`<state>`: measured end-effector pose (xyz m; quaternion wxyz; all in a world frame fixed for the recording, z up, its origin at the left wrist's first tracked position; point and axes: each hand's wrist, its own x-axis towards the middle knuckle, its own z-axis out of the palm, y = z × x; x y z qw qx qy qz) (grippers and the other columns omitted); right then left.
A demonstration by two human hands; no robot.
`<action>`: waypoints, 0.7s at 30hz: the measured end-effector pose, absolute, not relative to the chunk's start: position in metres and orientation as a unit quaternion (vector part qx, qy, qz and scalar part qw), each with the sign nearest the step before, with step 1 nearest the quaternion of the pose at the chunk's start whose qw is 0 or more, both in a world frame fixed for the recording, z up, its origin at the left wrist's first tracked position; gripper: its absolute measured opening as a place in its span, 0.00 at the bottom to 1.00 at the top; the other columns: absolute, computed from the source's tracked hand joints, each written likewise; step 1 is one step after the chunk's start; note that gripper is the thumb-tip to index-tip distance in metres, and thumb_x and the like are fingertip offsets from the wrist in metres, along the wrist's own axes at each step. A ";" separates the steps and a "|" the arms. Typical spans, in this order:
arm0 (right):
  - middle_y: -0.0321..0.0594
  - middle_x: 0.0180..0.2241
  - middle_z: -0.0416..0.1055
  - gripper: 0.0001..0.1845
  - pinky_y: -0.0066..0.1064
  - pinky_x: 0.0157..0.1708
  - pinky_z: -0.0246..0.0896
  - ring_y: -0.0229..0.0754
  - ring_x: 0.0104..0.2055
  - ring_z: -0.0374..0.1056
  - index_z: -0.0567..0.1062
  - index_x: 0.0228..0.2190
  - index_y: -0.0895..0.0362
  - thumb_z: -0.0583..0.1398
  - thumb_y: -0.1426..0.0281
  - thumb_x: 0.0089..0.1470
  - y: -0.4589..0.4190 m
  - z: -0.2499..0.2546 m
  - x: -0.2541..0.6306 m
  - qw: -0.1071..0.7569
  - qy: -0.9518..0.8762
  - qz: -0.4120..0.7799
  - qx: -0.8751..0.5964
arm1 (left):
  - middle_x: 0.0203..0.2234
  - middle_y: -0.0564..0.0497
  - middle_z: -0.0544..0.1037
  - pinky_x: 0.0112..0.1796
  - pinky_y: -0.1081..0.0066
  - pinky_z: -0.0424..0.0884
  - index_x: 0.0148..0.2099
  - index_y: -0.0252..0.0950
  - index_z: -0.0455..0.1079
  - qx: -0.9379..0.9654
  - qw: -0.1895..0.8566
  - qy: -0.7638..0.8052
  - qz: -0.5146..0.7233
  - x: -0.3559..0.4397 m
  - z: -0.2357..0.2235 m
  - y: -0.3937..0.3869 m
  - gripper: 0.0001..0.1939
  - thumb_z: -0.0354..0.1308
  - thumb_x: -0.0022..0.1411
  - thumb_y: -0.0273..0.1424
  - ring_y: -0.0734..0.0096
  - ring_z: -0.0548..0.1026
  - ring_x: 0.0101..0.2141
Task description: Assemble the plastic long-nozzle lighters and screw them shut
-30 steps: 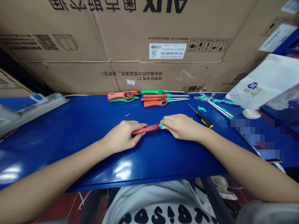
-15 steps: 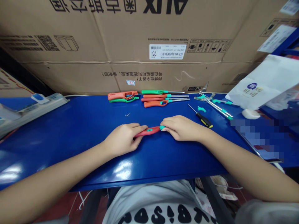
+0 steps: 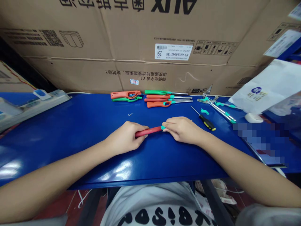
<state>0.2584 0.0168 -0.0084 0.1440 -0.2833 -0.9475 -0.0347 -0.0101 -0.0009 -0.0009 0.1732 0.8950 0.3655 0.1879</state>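
Between my two hands is a red lighter (image 3: pixel 154 130) of the long-necked kind, held just above the blue table. My left hand (image 3: pixel 127 138) is closed round its handle end. At the other end the fingers of my right hand (image 3: pixel 180 130) pinch the lighter by its teal collar; whatever lies beyond the collar is hidden in that hand. Behind my hands lie several finished-looking lighters (image 3: pixel 158 104) with orange or green handles and metal tubes. An orange handle (image 3: pixel 121 94) and a green handle (image 3: pixel 127 99) lie left of them, no tubes showing.
Right of my hands are a black-and-yellow screwdriver (image 3: pixel 207 123), a small teal part (image 3: pixel 204 111) and several metal tubes (image 3: pixel 222 112). Tiny metal pins (image 3: pixel 130 114) lie behind my left hand. A power strip (image 3: pixel 54 100) stands at left, a white bag (image 3: pixel 268 84) at right, a cardboard box (image 3: pixel 131 40) behind.
The lighter rolled to show its teal-marked side half a second ago and has turned back to a narrow edge. Both hands keep their grip. The camera view has shifted slightly.
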 end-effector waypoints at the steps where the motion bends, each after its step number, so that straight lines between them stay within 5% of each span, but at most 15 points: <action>1: 0.45 0.32 0.76 0.18 0.31 0.34 0.57 0.41 0.32 0.67 0.78 0.41 0.61 0.50 0.67 0.71 0.016 -0.008 0.258 0.147 -0.947 -0.044 -0.282 | 0.40 0.48 0.85 0.37 0.70 0.75 0.47 0.39 0.79 0.894 0.172 0.369 0.187 -0.010 -0.001 -0.001 0.13 0.56 0.65 0.26 0.63 0.82 0.37; 8: 0.44 0.30 0.74 0.18 0.32 0.33 0.54 0.41 0.30 0.64 0.77 0.37 0.61 0.50 0.69 0.70 0.014 -0.007 0.255 0.112 -0.953 -0.033 -0.281 | 0.39 0.46 0.83 0.39 0.63 0.77 0.55 0.37 0.76 0.912 0.056 0.385 0.133 -0.010 -0.001 -0.007 0.18 0.55 0.65 0.26 0.57 0.82 0.38; 21: 0.43 0.35 0.74 0.11 0.31 0.36 0.57 0.42 0.35 0.68 0.75 0.39 0.59 0.53 0.68 0.68 0.015 -0.002 0.256 0.140 -0.926 0.090 -0.340 | 0.39 0.48 0.82 0.30 0.68 0.72 0.59 0.38 0.74 0.916 -0.036 0.381 0.119 -0.012 0.001 -0.002 0.20 0.53 0.66 0.29 0.61 0.81 0.34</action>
